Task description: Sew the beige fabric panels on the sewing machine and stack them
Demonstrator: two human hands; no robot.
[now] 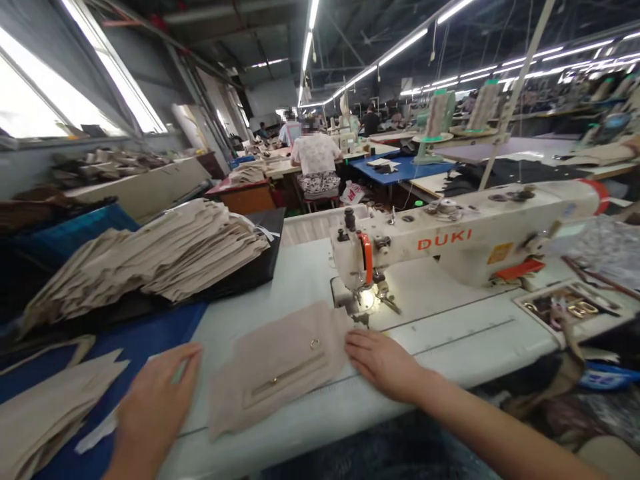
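A beige fabric panel (pixel 287 340) with a zipper (pixel 287 375) and a small gold ring (pixel 315 344) lies on the pale sewing table, just in front of the sewing machine's lit needle area (pixel 367 298). My right hand (pixel 383 363) rests at the panel's right edge, fingers together and laid flat against it. To the left, apart from the panel, my left hand (pixel 160 400) hovers with thumb and fingers spread and nothing visible in it. Beneath and beside that hand are a stack of beige pieces (pixel 55 413) and a white strip (pixel 97 432).
A tall pile of beige cut pieces (pixel 165 253) lies at the left on dark material. The sewing machine (pixel 470 233) stands behind the panel. A tray of metal fittings (pixel 575 307) is set into the table's right side. A seated person (pixel 316 160) works farther ahead.
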